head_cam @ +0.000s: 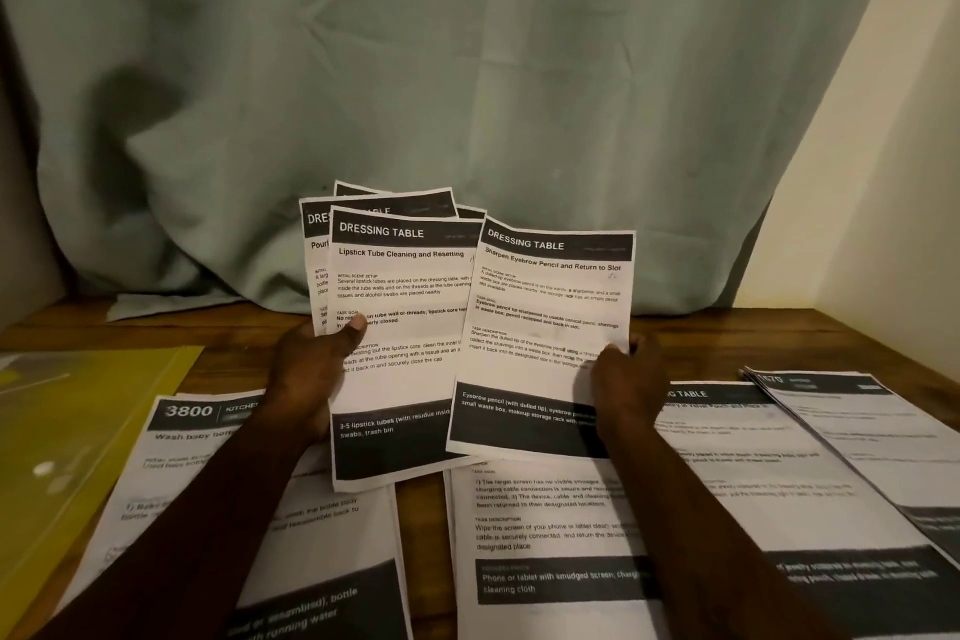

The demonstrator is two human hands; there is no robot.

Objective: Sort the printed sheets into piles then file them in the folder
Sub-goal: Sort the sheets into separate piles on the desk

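So the left hand (306, 369) has a fanned bunch of printed sheets pinched. Its thumb is on the front of the lipstick sheet (410, 286), and a few more sheets are tucked behind that one. The right hand (621, 379) grips the eyebrow pencil sheet (550, 307) near its right edge. Both hands are clamped on paper and held apart, propping the sheets up over the tabletop (727, 333) around mid scene, in front of the curtain (467, 68).

Lying flat on the tabletop are a kitchen pile (192, 437) near left, a phone pile (545, 525) near middle, and a dressing table pile (737, 463) to the right. There's one more stack, the far right pile (857, 416), but its header is too blurry to read. The yellow folder (78, 431) lies at the left edge, just beside the kitchen pile.

Handling-wise it looks like plain printer paper, so I'd expect it to be very light, floppy and easy to crease. Single sheets will droop if held by one corner, and they slide over each other, so a fanned bunch can slip. I'd pinch along an edge with the thumb on top and fingers underneath, then lay each sheet down flat instead of dropping it, or it'll drift off square. The eyebrow pencil sheet is headed DRESSING TABLE, so my guess is it goes on the pile to the right. When it's time to file, square each pile up first. The folder looks like thin, slick plastic.
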